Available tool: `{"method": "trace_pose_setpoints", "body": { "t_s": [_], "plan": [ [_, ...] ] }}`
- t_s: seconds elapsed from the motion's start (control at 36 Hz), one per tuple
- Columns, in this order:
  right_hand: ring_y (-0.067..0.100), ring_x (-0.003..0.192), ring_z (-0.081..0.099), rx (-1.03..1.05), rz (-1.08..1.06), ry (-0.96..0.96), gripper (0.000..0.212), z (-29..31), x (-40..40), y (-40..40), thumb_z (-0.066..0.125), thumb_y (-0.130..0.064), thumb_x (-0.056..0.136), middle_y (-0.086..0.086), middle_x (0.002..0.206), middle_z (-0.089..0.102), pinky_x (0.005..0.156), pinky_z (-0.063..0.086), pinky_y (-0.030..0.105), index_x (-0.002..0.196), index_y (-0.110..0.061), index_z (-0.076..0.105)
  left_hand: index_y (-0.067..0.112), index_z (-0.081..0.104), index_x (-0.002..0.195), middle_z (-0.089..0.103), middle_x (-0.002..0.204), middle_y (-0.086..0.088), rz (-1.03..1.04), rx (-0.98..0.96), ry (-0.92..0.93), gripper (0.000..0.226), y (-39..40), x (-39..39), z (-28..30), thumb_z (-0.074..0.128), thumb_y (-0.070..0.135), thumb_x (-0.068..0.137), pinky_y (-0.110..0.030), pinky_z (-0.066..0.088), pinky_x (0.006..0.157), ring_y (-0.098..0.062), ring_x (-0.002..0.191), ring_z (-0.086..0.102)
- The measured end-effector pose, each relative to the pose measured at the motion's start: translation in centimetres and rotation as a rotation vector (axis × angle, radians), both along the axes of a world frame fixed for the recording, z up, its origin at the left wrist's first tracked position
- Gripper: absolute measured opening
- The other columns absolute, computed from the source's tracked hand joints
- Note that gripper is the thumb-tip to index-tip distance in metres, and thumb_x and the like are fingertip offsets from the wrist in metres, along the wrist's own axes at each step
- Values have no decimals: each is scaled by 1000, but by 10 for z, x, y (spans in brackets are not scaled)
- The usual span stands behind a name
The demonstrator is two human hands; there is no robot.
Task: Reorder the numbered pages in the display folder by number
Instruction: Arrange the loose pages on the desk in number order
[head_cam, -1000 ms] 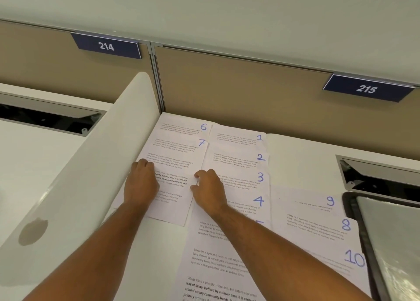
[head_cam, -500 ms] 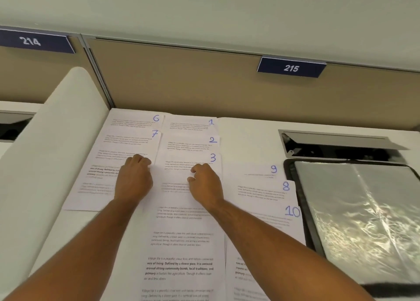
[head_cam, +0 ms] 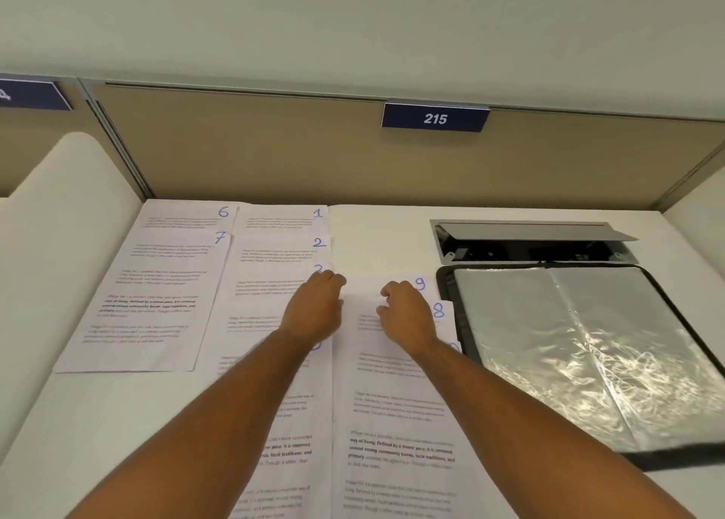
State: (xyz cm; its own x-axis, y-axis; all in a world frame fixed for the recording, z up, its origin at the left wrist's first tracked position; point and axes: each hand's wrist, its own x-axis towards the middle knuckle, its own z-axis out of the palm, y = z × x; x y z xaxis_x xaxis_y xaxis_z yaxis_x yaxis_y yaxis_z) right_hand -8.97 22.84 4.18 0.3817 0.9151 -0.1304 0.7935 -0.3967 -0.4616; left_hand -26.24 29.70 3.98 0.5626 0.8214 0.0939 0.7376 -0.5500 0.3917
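Left hand: the left hand (head_cam: 314,306) is lying knuckles-up on the white printed sheet numbered 3 (head_cam: 270,283), fingers curled under at the sheet's right edge; whether it is pinching paper I cannot tell.
Right hand: the right hand (head_cam: 406,314) is resting on the white printed sheet numbered 9 (head_cam: 392,283), fingers bent down onto it; a real grip cannot be made out.
Sorted so far: the white sheet marked 6 (head_cam: 184,216) and the white sheet marked 7 (head_cam: 164,283) are overlapping in a column by the desk's far left corner; the white sheet marked 1 (head_cam: 280,218) and the white sheet marked 2 (head_cam: 280,250) are heading a middle column just beside them, with 3 next.
Out of order: 9 is sitting above the white sheet marked 8 (head_cam: 441,312) in a third column, so that pair is, in my judgement, waiting to be swapped.
Folder: the black display folder with glossy clear sleeves (head_cam: 588,342) is lying open at the right edge of the white desk (head_cam: 380,240), its visible sleeves looking empty; refilling is not yet begun.
Progress: roughly midway, I judge.
Hidden: numerals below 3 and below 8 are being covered by the forearms; the near sheets are cut off; the body print is too blurred to read.
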Motion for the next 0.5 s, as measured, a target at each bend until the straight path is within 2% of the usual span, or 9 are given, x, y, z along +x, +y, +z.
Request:
{"method": "trace_pose_setpoints", "body": {
  "t_s": [0.08, 0.17, 0.25, 0.39, 0.5],
  "plan": [
    [25, 115, 60, -22, 0, -64, 33, 1, 26, -7, 63, -20, 97, 7, 128, 61, 94, 52, 36, 130, -14, 63, 14, 47, 144, 54, 141, -4, -40, -61, 69, 49, -7, 22, 2, 61, 23, 98, -38, 43, 106, -24, 129, 49],
    [29, 119, 56, -54, 47, -151, 38, 2, 50, -14, 63, -17, 95, 8, 130, 59, 98, 50, 40, 133, -14, 59, 15, 40, 149, 48, 146, -5, -75, -95, 163, 56, -10, 39, 0, 61, 28, 99, -39, 40, 108, -24, 134, 45],
    [27, 119, 54, -88, 93, -229, 45, 0, 69, -21, 60, -14, 96, 5, 130, 59, 98, 48, 38, 140, -17, 52, 14, 41, 145, 49, 142, -5, -69, -108, 265, 55, -11, 49, -6, 63, 31, 98, -40, 41, 105, -25, 130, 47],
    [23, 119, 51, -155, 159, -287, 36, -7, 92, -31, 58, -12, 98, 3, 129, 56, 99, 45, 37, 132, -20, 50, 14, 45, 136, 53, 133, -5, -59, -109, 354, 50, -13, 55, -13, 66, 32, 95, -40, 44, 100, -25, 122, 51],
    [20, 118, 52, -130, 211, -326, 37, -13, 99, -35, 58, -14, 99, 1, 128, 56, 100, 45, 36, 133, -22, 49, 15, 48, 131, 51, 128, -5, -54, -77, 379, 44, -14, 60, -14, 67, 29, 93, -39, 45, 94, -25, 116, 52]
  ]
}}
